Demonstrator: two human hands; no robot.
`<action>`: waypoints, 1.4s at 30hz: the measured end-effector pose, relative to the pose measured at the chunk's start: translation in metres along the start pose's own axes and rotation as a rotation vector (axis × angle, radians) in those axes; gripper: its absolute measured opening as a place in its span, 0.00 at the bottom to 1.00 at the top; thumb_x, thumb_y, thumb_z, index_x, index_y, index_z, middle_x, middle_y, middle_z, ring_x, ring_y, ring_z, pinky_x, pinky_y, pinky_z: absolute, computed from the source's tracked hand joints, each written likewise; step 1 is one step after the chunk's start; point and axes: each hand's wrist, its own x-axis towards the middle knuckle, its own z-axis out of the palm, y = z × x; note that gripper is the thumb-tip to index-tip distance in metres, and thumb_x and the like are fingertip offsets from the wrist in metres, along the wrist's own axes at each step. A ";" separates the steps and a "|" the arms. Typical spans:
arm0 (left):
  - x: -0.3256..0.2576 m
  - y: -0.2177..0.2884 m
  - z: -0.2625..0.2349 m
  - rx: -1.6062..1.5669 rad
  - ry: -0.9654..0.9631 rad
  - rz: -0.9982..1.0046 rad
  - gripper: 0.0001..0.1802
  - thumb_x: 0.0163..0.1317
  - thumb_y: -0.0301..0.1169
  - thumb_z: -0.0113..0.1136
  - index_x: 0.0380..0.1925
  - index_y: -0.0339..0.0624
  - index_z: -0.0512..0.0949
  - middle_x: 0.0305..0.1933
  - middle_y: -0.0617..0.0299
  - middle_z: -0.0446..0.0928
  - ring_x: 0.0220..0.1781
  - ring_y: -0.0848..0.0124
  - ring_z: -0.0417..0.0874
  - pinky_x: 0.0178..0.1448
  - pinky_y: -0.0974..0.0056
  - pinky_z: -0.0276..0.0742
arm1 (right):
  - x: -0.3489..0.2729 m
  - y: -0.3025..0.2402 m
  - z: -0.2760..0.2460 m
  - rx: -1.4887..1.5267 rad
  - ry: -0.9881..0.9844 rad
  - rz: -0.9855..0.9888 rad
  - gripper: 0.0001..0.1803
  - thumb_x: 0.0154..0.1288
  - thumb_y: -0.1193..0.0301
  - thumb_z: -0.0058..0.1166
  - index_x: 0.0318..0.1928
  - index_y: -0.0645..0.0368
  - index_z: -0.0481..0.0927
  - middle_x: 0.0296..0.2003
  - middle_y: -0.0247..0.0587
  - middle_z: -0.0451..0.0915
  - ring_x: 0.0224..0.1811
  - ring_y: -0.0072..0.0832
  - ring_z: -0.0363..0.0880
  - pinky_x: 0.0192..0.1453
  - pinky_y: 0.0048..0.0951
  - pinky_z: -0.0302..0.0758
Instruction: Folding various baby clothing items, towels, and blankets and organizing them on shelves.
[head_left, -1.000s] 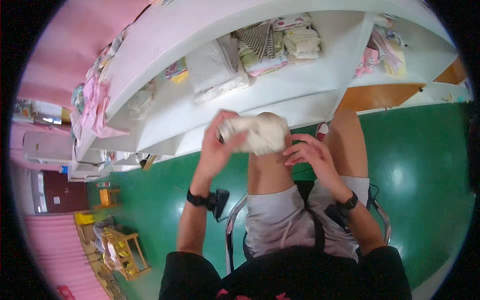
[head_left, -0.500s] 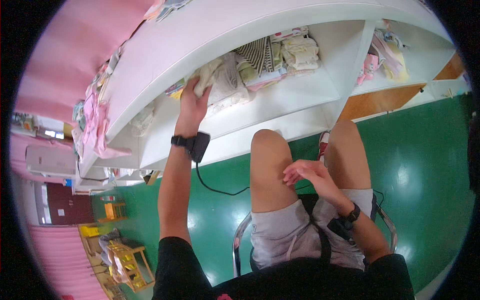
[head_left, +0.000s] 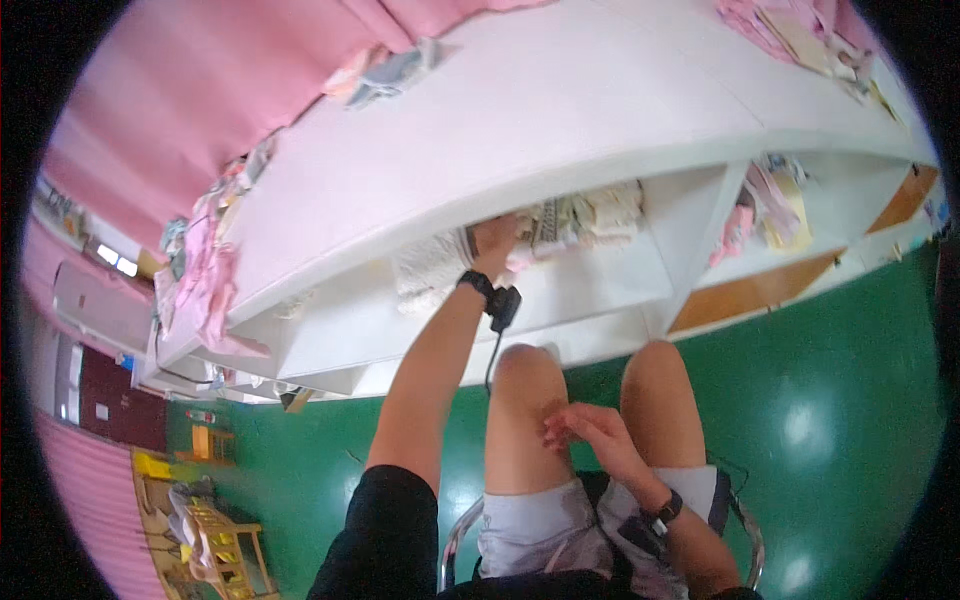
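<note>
My left hand [head_left: 493, 243] reaches into the white shelf compartment [head_left: 560, 283], among the folded clothes. Its fingers are hidden under the overhanging top and blurred, so their grip does not show. On its left lies a pile of white and pale grey folded cloth [head_left: 432, 268]. Close on its right are a dark striped cloth [head_left: 548, 220] and a cream folded stack [head_left: 612, 215]. My right hand [head_left: 592, 432] rests by the inner side of my left thigh, its fingers loosely bent and slightly apart, holding nothing.
Pink clothes [head_left: 208, 290] hang over the left end of the white cabinet top [head_left: 560, 110]. More garments [head_left: 385, 75] lie along its back by the pink curtain [head_left: 230, 70]. A neighbouring compartment holds pink and yellow clothes [head_left: 780, 210]. A wooden chair [head_left: 225, 545] stands at lower left.
My left hand has moved right along the shelf, from the cream cloth to beside the striped one. The view has tilted upward, showing more cabinet top. My right hand stays by my thigh.
</note>
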 end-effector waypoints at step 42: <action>-0.433 0.131 -0.178 0.460 -0.133 0.897 0.13 0.51 0.30 0.61 0.39 0.48 0.83 0.33 0.54 0.84 0.32 0.55 0.86 0.36 0.51 0.81 | -0.041 0.044 -0.077 -0.977 0.118 -0.543 0.23 0.74 0.73 0.53 0.67 0.60 0.70 0.58 0.44 0.77 0.59 0.33 0.78 0.61 0.36 0.79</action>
